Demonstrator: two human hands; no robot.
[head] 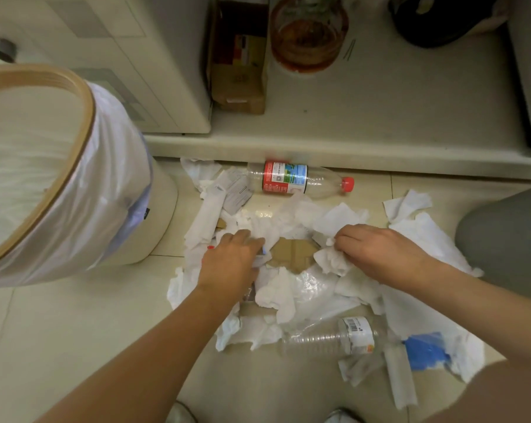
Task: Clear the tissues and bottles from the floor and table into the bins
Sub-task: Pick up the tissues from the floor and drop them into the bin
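Both hands are reaching down into the tissues [291,288] littering the floor.
We are keeping our left hand [230,264] pressed flat, fingers spread, beside the lined bin [59,178], while our right hand [380,248] is pinching a crumpled tissue [331,261]; a red-labelled bottle [301,180] is lying beyond, a clear bottle [331,335] nearer us, label text unreadable.

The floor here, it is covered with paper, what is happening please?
A person is crouched over a pile of white tissues spread on the tiled floor, gathering them with both bare hands. The right hand has its fingers closed on a crumpled tissue. The left hand presses down into the pile. Two plastic bottles lie on their sides on the floor: a red-capped bottle near the step and a clear bottle closer to the person. A lined bin stands at the left.
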